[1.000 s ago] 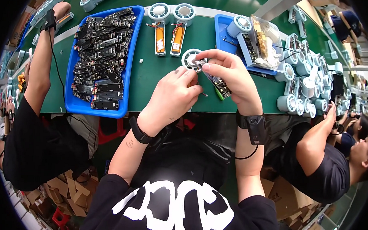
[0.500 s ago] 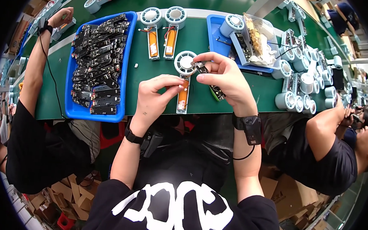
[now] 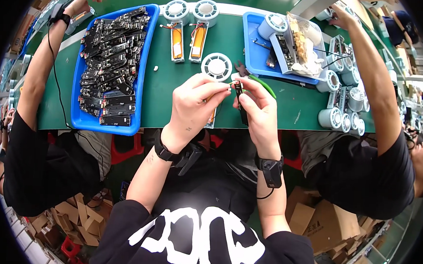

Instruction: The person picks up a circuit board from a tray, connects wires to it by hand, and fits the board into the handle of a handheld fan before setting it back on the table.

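My right hand [image 3: 258,108] holds a narrow black circuit board module [image 3: 242,105] upright, with its top end facing my left hand. Thumb and forefinger of my left hand [image 3: 196,105] are pinched on a small white wire plug [image 3: 231,85] close to that end; whether the plug is seated in the board cannot be made out. Below my left hand lies a pale blue fan unit with a round grille head [image 3: 217,67]. Its handle, with an orange battery [image 3: 211,116], is mostly hidden by my fingers. Cutting pliers with green handles [image 3: 264,86] rest just beyond my right hand.
At left stands a blue tray [image 3: 146,71] full of black board modules [image 3: 112,55]. Two fan units [image 3: 177,37] with orange batteries lie farther back. Another blue tray [image 3: 253,62] holds a fan and a clear box [image 3: 317,37]. Fan units [image 3: 330,117] crowd the right; co-workers' arms [image 3: 32,75] flank me.
My right hand has come down and turned the board upright. My left hand has moved right and up to the board's end. The pliers now show, and the right co-worker's arm reaches forward.
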Motion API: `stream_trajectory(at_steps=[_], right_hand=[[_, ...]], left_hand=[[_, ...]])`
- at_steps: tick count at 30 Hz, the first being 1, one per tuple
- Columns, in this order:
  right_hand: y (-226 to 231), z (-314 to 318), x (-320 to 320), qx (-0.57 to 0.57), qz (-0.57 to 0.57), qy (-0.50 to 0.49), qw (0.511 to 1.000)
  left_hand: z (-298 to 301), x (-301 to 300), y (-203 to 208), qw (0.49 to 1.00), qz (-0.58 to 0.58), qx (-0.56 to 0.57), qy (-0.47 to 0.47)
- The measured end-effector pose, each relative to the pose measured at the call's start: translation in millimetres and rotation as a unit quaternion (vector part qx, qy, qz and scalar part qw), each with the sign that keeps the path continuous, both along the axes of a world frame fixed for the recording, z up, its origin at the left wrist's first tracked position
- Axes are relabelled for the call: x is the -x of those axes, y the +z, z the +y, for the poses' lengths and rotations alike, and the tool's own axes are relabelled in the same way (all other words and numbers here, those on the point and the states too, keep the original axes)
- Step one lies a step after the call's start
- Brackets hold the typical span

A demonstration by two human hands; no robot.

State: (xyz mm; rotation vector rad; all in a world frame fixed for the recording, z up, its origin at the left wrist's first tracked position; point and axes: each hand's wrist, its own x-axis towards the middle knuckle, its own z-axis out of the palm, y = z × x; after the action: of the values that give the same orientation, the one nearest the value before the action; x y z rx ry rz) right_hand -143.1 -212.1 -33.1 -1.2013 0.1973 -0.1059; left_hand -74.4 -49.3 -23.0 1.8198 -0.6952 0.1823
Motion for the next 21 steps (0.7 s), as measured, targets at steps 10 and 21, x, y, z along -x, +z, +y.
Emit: stream_trajectory(at_steps=[10,21], right_hand=[[-4.7,4.3,8.2,0.012,-0.002,-0.015,1.000],[-5.8,5.5,10.8,0.077,-0.017,-0.017,0.997]], left_hand=[[-7.6,-0.1,-2.5,0.994,-0.098,-0.013,0.034],[-6.6,-2.6,1.9,0.992,-0.119,-0.037,0.023]])
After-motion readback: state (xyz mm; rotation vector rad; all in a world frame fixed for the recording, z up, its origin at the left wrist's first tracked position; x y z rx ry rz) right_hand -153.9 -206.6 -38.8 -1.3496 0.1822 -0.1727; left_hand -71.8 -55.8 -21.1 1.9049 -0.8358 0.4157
